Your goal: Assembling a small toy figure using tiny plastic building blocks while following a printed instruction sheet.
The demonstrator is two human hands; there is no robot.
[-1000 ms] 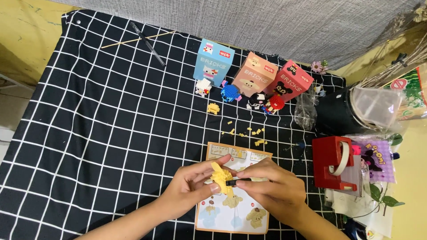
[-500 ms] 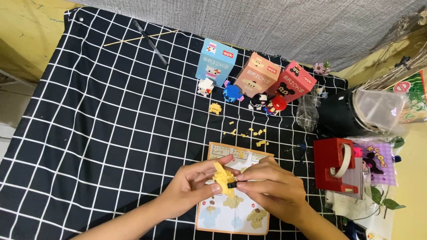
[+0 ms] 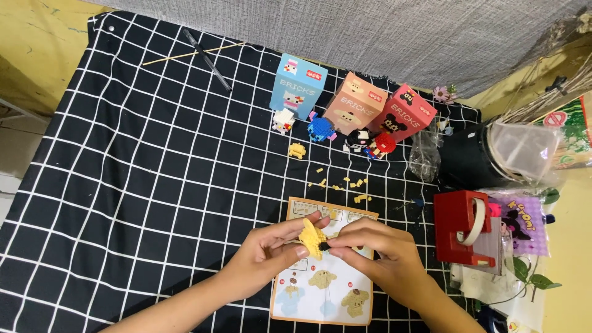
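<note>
Our right hand [image 3: 376, 256] now brings its fingers [image 3: 338, 250] onto the yellow brick figure [image 3: 312, 237], which sits slightly lower and more turned in our left hand [image 3: 271, 253].

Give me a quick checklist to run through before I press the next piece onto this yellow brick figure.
1. Yellow brick figure gripped by left hand: ok.
2. Right hand fingertips pinching a small dark piece at the figure: ok.
3. Instruction sheet flat under the hands, lower pictures readable: ok.
4. Loose yellow bricks lying on the checked cloth above the sheet: ok.
5. Piece seated squarely: cannot tell.
</note>
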